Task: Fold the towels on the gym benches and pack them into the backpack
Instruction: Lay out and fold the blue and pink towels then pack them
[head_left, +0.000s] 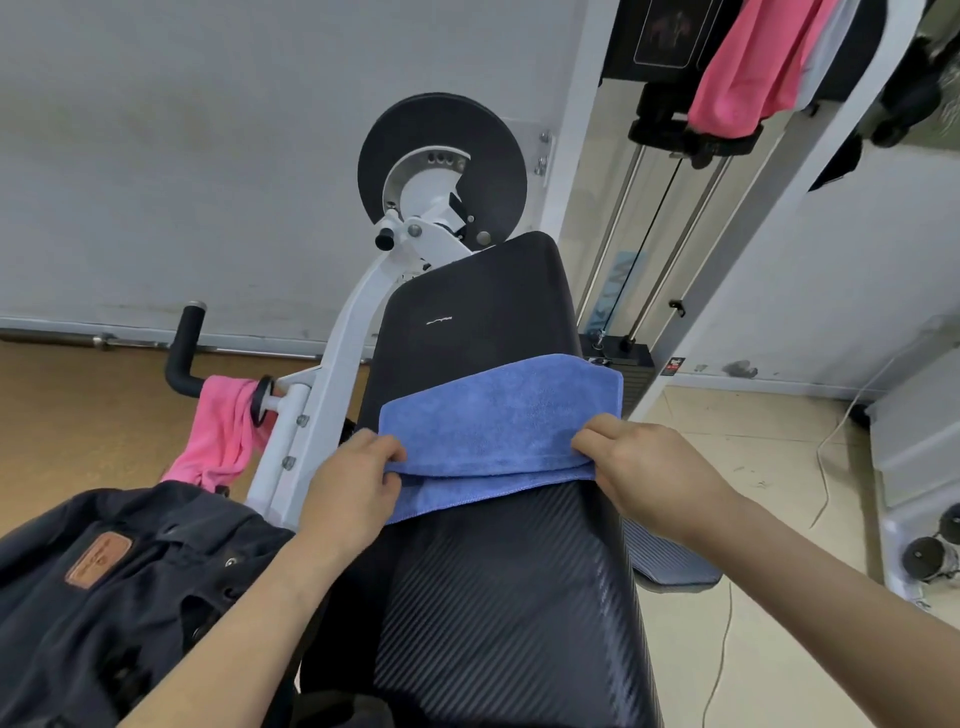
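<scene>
Nearest, lower left: dark backpack (104, 587) slumped against the side of the counter (509, 597), opening not visible. Likely to sag shut or slip lower during packing, so probably calls for one hand to hold it open. Further up: left hand (353, 483) and right hand (649, 467), each pinching a near corner of the blue towel (498, 421), thumb on top, fingers curled under the folded edge. Lies doubled across the join of seat and backrest, with the lower hem peeking out below the upper layer. Risks a crooked fold if drawn down unevenly, given layers already out of line. Risks a slide too on the slick, sloping pad, and a droop over the narrow sides, most of all at the right end, overhanging there. Beyond, to the left: pink towel (223, 431) draped loosely over a handle of the machine, apt to drop to the floor if brushed. Farthest, upper right: pink cloth (748, 67) hanging on the weight machine, probably a towel as well, high and awkward to pull down cleanly. Counted, near to far: one backpack, one counter in use, two hands, one blue towel, one pink towel, one pink cloth. Two towels for certain, three at a guess, none visibly packed.
</scene>
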